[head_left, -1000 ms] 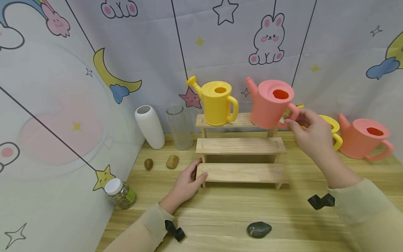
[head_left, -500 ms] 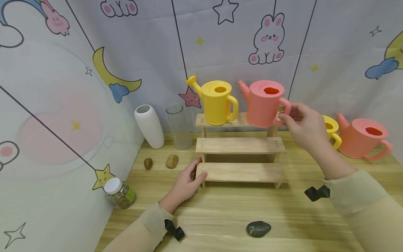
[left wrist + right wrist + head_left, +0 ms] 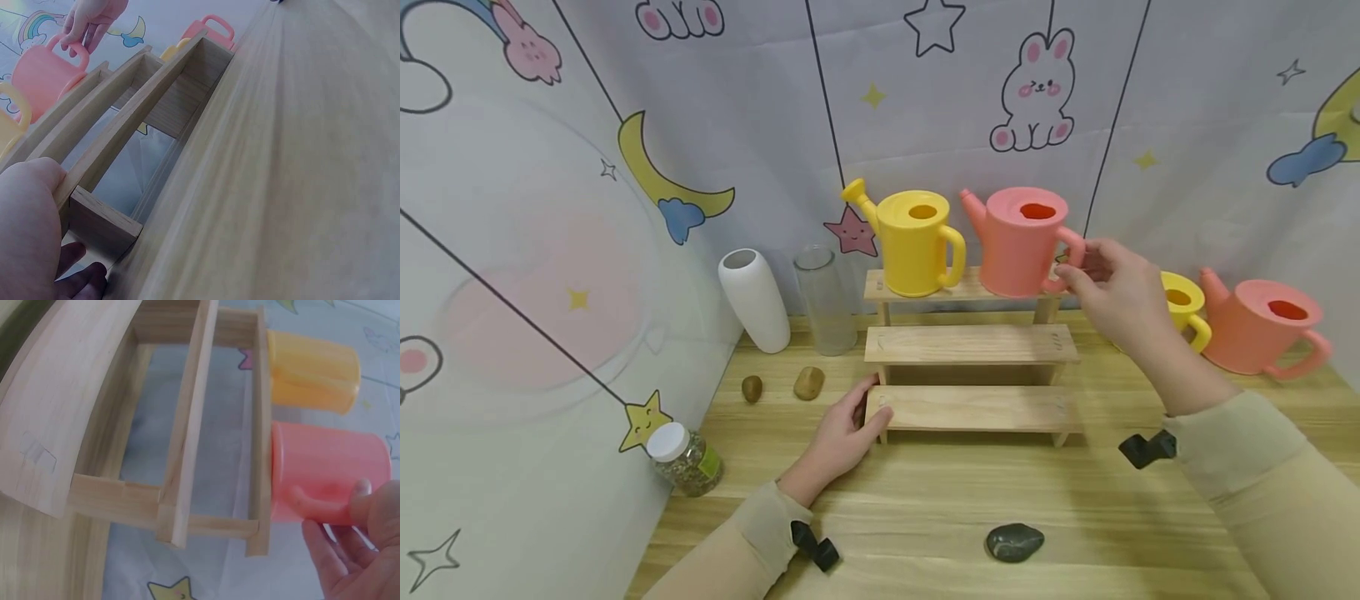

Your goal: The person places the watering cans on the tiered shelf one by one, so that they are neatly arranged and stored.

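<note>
A pink watering can (image 3: 1021, 250) stands upright on the right part of the top step of a three-step wooden shelf (image 3: 970, 345). My right hand (image 3: 1122, 293) holds its handle between thumb and fingers; the right wrist view shows the can's base against the step (image 3: 261, 437). Left of it, a little apart, a yellow watering can (image 3: 913, 250) shares that step, its spout also to the left. Down at the lowest step's left end, my left hand (image 3: 837, 437) grips the shelf, thumb on top and fingers round the side, as the left wrist view shows.
Another yellow watering can (image 3: 1183, 304), partly hidden by my right arm, and another pink one (image 3: 1255, 329) stand at right. A white vase (image 3: 754, 300), glass vase (image 3: 826, 304), two brown stones (image 3: 808, 382), a lidded jar (image 3: 685, 458) and a dark stone (image 3: 1015, 542) surround the shelf.
My right hand has moved left with the pink watering can, bringing it from a slight tilt to upright on the top step, nearer the yellow one. The left hand has kept its place.
</note>
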The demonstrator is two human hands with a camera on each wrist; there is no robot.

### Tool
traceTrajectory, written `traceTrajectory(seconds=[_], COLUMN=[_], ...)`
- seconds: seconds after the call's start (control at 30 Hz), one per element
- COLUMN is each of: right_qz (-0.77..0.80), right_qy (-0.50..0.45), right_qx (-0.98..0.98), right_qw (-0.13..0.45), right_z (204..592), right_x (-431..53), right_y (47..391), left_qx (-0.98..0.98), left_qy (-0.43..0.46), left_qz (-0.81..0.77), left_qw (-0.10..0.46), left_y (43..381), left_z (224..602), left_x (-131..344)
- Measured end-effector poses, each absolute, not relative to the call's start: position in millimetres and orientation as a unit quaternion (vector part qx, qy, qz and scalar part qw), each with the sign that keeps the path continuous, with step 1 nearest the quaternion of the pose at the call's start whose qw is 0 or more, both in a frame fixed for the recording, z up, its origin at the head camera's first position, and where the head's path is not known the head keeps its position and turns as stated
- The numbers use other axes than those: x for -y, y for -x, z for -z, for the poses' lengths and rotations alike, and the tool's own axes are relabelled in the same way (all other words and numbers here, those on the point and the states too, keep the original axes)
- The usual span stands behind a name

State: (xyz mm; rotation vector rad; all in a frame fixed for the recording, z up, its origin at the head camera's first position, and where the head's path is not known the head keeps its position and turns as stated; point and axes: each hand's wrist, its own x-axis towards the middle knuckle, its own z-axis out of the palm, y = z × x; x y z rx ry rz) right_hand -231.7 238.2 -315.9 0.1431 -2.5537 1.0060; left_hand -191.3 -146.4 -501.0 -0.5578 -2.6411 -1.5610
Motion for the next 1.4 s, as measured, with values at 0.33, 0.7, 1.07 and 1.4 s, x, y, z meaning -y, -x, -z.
traceTrajectory(seconds=[0.33, 0.7, 1.07, 1.4], right_qz=[-0.357, -0.363, -0.377, -0.353], right_qy=[-0.045, -0.049, -0.023, 0.037], right_qx=[0.913, 0.912, 0.906, 0.908], right_qw=[0.192, 0.183, 0.189, 0.221], right_z=[317.4, 324.5, 337.2, 359.7], right_x=[-234.0, -237.5, -259.8, -304.5], right_y=[234.0, 230.6, 208.3, 199.3], left_qx=[0.85, 0.851, 0.854, 0.856], left_qy=[0.178, 0.171, 0.168, 0.172], left_qz=[0.496, 0.496, 0.493, 0.487], left_qw=[0.011, 0.003, -0.001, 0.004], left_y=[192.1, 191.4, 192.4, 192.3], left_z=[502.4, 502.3, 500.7, 500.7], left_x=[147.0, 146.5, 146.6, 147.4])
